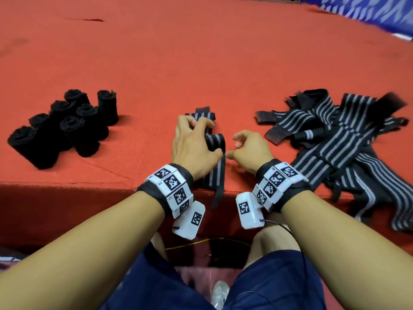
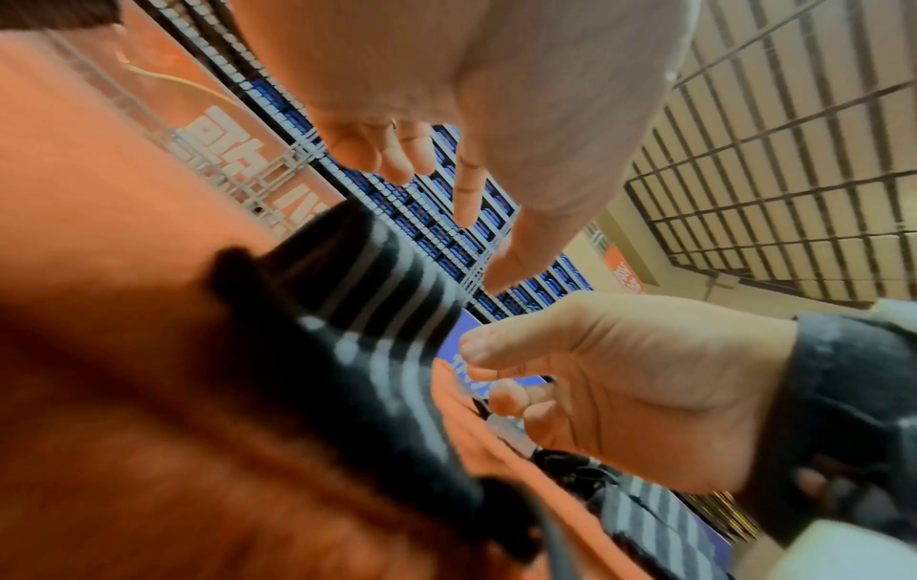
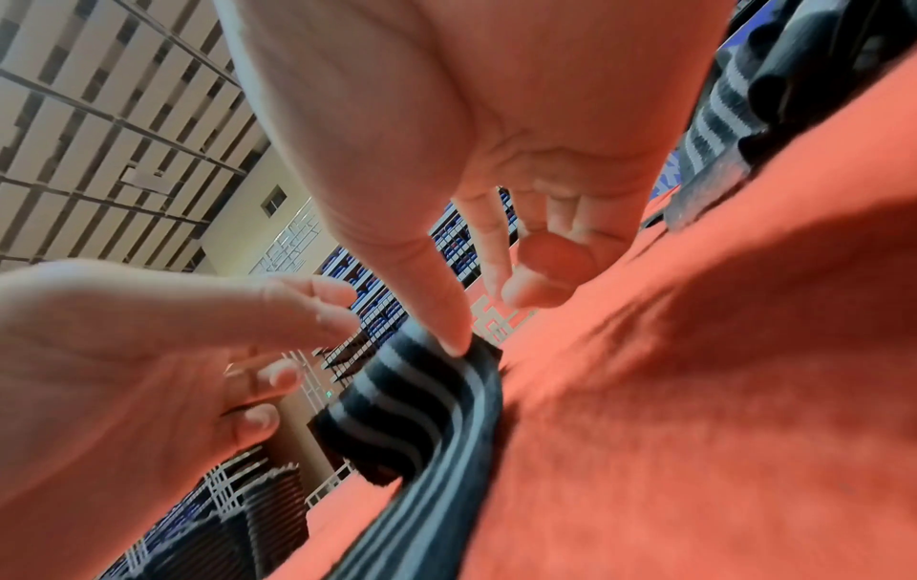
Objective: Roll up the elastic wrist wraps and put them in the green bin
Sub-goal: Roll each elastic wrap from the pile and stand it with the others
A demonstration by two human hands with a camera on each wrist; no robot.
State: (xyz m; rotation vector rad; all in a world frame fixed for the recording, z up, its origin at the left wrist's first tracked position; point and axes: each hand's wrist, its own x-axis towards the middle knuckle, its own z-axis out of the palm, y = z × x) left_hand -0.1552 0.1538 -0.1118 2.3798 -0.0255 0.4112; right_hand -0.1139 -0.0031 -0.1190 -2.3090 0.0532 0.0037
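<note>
A black, grey-striped elastic wrist wrap [image 1: 215,142] lies on the red cloth between my hands, partly rolled, with its loose tail hanging over the front edge. My left hand [image 1: 199,140] hovers over the roll [image 2: 377,298] with curved fingers that grip nothing. My right hand [image 1: 242,147] sits just right of it, fingers loosely curled, and in the right wrist view one fingertip [image 3: 456,341] presses on the roll's end [image 3: 397,404]. No green bin is in view.
Several rolled black wraps [image 1: 64,124] stand grouped at the left. A heap of unrolled striped wraps [image 1: 335,139] lies at the right, some draping over the front edge. The red-covered table [image 1: 156,63] stretches far back. My knees are below the edge.
</note>
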